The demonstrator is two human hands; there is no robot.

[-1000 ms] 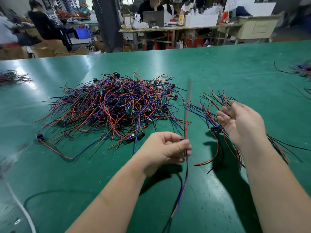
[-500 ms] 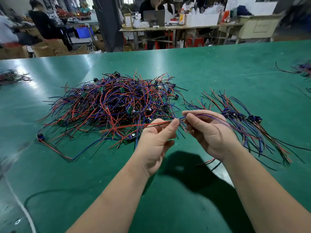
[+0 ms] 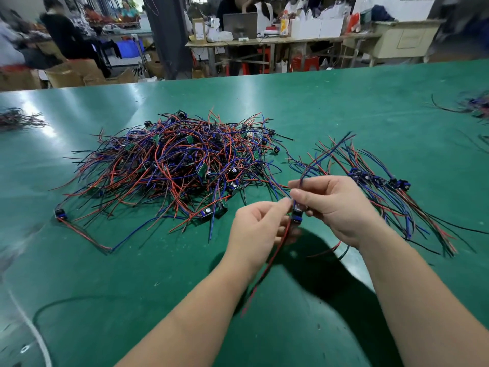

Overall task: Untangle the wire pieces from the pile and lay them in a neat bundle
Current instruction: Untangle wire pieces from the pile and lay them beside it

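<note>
Wire piece [image 3: 297, 218] pinched by left hand [image 3: 255, 229], gripped in right hand [image 3: 337, 205] with curled fingers.

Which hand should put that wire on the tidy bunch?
Probably the right hand: it pinches the wire piece and sits beside the neat bundle; the left hand is nearer the pile.

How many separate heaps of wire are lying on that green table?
4: the big tangled pile in the middle, the sorted bundle to its right, a small heap at the left edge, a blurred heap at the right edge. More may lie out of view.
</note>
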